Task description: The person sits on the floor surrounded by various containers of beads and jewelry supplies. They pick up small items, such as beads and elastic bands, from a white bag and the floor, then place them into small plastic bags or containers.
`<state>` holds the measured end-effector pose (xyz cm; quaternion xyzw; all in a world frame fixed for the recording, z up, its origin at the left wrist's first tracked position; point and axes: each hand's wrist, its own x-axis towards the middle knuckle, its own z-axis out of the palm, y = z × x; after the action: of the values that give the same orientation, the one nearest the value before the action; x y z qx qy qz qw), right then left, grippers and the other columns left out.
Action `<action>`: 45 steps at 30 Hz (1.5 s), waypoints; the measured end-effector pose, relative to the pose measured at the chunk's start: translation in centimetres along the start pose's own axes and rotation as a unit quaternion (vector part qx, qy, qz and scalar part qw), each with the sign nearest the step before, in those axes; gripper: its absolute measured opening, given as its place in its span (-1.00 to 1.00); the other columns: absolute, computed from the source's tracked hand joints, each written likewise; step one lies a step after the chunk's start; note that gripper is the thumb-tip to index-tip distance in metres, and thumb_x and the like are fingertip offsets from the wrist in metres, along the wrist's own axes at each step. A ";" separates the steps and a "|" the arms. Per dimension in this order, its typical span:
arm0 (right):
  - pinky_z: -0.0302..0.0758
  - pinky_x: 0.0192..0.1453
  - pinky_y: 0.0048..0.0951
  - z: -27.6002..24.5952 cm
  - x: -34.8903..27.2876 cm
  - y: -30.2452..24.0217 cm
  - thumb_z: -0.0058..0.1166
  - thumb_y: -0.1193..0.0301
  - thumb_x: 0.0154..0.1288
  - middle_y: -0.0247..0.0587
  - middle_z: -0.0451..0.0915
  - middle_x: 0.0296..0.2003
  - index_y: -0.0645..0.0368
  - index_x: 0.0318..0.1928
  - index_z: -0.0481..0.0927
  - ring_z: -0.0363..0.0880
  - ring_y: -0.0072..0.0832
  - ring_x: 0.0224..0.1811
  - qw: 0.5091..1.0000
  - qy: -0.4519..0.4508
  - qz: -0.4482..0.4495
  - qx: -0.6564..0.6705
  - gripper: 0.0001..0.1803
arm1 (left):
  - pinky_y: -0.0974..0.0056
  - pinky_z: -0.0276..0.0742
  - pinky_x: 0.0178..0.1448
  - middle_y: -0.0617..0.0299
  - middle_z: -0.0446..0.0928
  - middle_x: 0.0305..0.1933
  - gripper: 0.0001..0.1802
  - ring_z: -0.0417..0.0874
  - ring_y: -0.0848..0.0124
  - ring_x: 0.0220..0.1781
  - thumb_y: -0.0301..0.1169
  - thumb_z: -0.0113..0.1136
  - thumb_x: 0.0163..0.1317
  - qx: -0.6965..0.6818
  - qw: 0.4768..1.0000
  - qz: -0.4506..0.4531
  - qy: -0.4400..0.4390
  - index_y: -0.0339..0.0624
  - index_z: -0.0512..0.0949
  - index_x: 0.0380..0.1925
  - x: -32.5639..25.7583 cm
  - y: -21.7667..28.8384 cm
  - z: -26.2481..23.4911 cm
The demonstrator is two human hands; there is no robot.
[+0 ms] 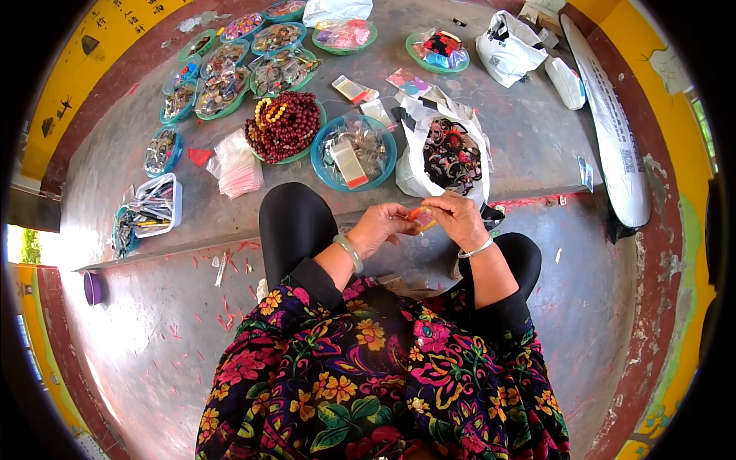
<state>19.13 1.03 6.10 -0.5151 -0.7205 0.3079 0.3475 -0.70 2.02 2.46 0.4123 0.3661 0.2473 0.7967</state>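
Between my two hands, above my lap, is a small orange and yellow loop [425, 225], partly covered by fingertips, so its exact kind does not show. My left hand [377, 228] pinches its left side; a pale green bangle circles that wrist. From the other side the fingers of my right hand [458, 219] close on it, below which a silver bangle sits on the wrist. Just beyond them are a blue bowl [316, 166] of small clear packets, with a white and orange packet [349, 162] on top, and a white bag [415, 157] full of dark, colourful hair ties [452, 157].
On the raised concrete ledge, dark red beads [299, 138] fill a green bowl beside clear plastic bags [236, 165]. A white basket [179, 201] of pens stands left, several bowls of trinkets [222, 92] behind. White sacks [510, 50] lie far right; a purple bucket [93, 288] sits lower left.
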 end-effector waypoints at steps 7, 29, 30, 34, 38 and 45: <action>0.39 -0.47 -0.45 -0.7 0.0 -1.1 0.12 0.55 0.03 -0.20 0.47 -0.54 0.10 -0.33 0.62 0.47 -0.35 -0.55 0.998 -0.014 -0.021 -0.050 -0.85 | 0.53 0.42 -0.46 0.25 0.56 -0.16 -0.71 0.58 0.50 -0.10 -0.46 -0.03 0.23 -0.044 0.998 0.000 -0.037 -0.21 0.44 -0.04 0.0 -0.2 0.0; 0.44 -0.33 -0.39 0.3 -0.5 0.0 0.03 0.52 0.06 -0.14 0.50 -0.45 0.19 -0.32 0.58 0.52 -0.22 -0.42 0.990 -0.071 -0.084 -0.083 -0.86 | 0.37 0.54 -0.08 0.17 0.56 -0.22 -0.78 0.61 0.43 -0.21 -0.41 0.05 0.22 -0.111 0.993 -0.025 -0.015 -0.30 0.49 -0.19 0.5 -1.2 0.0; 0.44 -0.33 -0.39 0.3 -0.5 -0.1 0.03 0.52 0.06 -0.14 0.50 -0.45 0.19 -0.32 0.58 0.52 -0.21 -0.42 0.990 -0.067 -0.081 -0.091 -0.86 | 0.37 0.54 -0.09 0.18 0.57 -0.23 -0.78 0.61 0.43 -0.22 -0.40 0.04 0.23 -0.119 0.993 -0.026 -0.007 -0.29 0.50 -0.19 0.5 -1.3 0.0; 0.45 -0.32 -0.38 0.1 -0.2 -1.4 0.03 0.52 0.05 -0.13 0.52 -0.45 0.20 -0.33 0.57 0.52 -0.19 -0.40 0.992 -0.060 -0.047 -0.096 -0.87 | 0.37 0.55 -0.14 0.19 0.57 -0.24 -0.78 0.61 0.45 -0.24 -0.38 0.00 0.26 -0.123 0.992 -0.030 0.009 -0.27 0.50 -0.21 0.1 -0.7 0.3; 0.45 -0.32 -0.39 0.1 -0.2 -1.0 0.06 0.52 0.03 -0.14 0.52 -0.45 0.21 -0.35 0.57 0.53 -0.21 -0.40 0.992 -0.065 -0.073 -0.083 -0.87 | 0.41 0.55 -0.27 0.21 0.58 -0.27 -0.79 0.61 0.48 -0.28 -0.35 0.01 0.24 -0.069 0.997 -0.030 0.016 -0.25 0.51 -0.23 0.0 -0.6 0.4; 0.45 -0.33 -0.42 0.4 -0.4 -0.3 0.08 0.54 -0.02 -0.15 0.52 -0.44 0.21 -0.36 0.60 0.53 -0.27 -0.39 0.990 -0.095 -0.080 -0.063 -0.86 | 0.49 0.44 -0.46 0.26 0.58 -0.33 -0.78 0.60 0.51 -0.34 -0.32 0.03 0.22 -0.002 1.000 -0.012 0.025 -0.21 0.51 -0.23 0.1 -1.0 0.5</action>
<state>18.70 0.47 6.06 -0.4450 -0.8070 0.2809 0.2680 -0.15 1.34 1.73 0.4000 0.3905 0.2491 0.7908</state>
